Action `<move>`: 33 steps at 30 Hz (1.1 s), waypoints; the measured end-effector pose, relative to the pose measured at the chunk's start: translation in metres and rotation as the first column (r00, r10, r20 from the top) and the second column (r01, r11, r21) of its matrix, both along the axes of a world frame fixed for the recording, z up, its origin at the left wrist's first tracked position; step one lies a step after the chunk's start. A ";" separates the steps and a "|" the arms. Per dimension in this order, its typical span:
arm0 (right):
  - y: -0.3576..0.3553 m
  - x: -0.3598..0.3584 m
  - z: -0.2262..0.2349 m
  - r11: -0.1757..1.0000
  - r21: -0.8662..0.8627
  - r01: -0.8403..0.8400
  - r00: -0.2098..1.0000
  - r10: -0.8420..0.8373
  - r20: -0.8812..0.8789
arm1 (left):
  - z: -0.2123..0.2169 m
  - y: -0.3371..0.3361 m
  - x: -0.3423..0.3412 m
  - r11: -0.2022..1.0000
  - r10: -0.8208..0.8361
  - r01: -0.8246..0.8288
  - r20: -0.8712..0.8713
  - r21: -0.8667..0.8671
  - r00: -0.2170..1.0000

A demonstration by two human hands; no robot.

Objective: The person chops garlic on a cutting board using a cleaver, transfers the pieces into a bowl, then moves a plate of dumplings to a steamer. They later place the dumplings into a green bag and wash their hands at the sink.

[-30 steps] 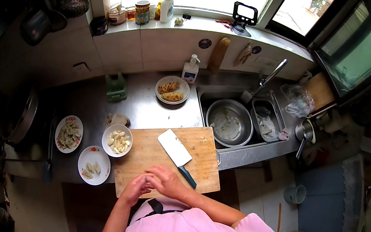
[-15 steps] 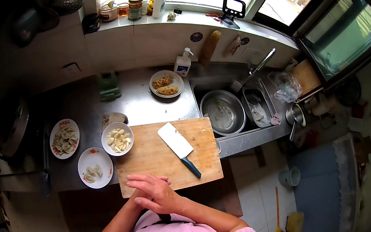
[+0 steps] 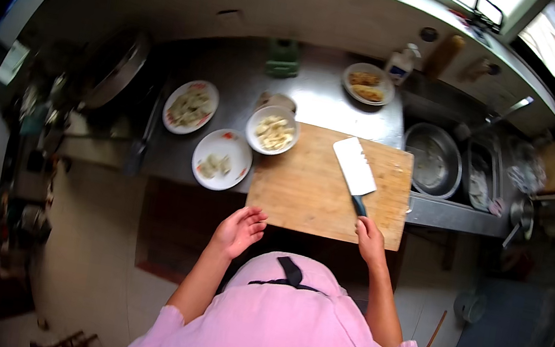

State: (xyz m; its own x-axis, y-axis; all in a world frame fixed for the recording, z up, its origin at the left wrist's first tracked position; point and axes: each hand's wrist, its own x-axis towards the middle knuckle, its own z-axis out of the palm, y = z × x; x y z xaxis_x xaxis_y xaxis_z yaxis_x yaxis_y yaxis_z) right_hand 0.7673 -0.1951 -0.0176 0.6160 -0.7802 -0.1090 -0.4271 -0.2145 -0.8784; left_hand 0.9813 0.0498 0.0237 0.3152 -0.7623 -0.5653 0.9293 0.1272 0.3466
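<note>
My right hand [image 3: 370, 240] is closed round the lower end of a kitchen cleaver's dark handle. The cleaver [image 3: 356, 165] lies on a wooden cutting board [image 3: 309, 204], its white blade pointing away from me. My left hand [image 3: 239, 231] is off the board's near left corner, palm turned inward, fingers loosely bent and apart, holding nothing. At the board's left edge stands a white bowl [image 3: 251, 131] of peeled garlic cloves [image 3: 274, 133]. Left of it, a floral-rimmed plate [image 3: 200, 165] carries a few pale pieces; a second plate [image 3: 170, 119] farther left holds a heap of them.
A plate [image 3: 349, 76] with two browned food pieces stands at the back, beside a white pump bottle [image 3: 401, 64]. To the right, a metal basin [image 3: 432, 160] sits in the sink. A green object [image 3: 282, 58] is by the wall. A large pan [image 3: 119, 72] stands far left.
My hands, earlier together over the board's near left corner, have parted. The right has taken hold of the cleaver's handle; the left has drawn back. The view has turned right-to-left and tilted down.
</note>
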 end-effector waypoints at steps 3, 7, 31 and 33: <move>0.030 -0.025 -0.027 0.987 0.093 -0.128 0.972 0.143 -0.186 | 0.002 0.009 -0.019 0.999 0.009 -0.008 -0.027 0.045 1.000; 0.062 -0.037 -0.003 0.869 0.245 -0.429 0.825 0.488 -0.286 | 0.004 -0.004 -0.048 0.991 -0.104 0.103 0.000 0.088 0.995; 0.072 -0.098 -0.016 0.870 0.159 -0.467 0.793 0.491 -0.360 | -0.003 0.007 -0.100 0.966 -0.155 0.126 0.118 0.227 0.981; 0.071 -0.101 -0.014 0.868 0.167 -0.468 0.785 0.495 -0.372 | -0.003 0.006 -0.104 0.964 -0.146 0.119 0.098 0.237 0.984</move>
